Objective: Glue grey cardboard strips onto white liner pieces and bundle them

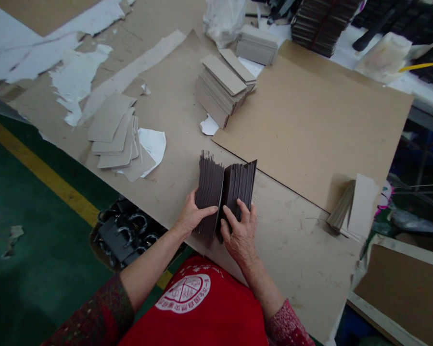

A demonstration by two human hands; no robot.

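Two stacks of thin dark brown boards stand on edge side by side on the table, near its front edge. My left hand [197,215] is wrapped around the near end of the left stack [210,185], its thumb lying across the top edges. On the right stack [238,182], my right hand [241,228] rests with bent, spread fingers on the top and near end. A narrow gap parts the two stacks, and the outermost board on the right leans outward slightly. The undersides of both stacks are hidden.
A fan of grey cards [115,134] lies at the left, with torn white paper [81,77] behind. Grey board stacks [220,89] stand beyond my hands. A large brown sheet [310,125] covers the right, bearing leaning cards [361,206]. Below the edge, a box holds black items [124,235].
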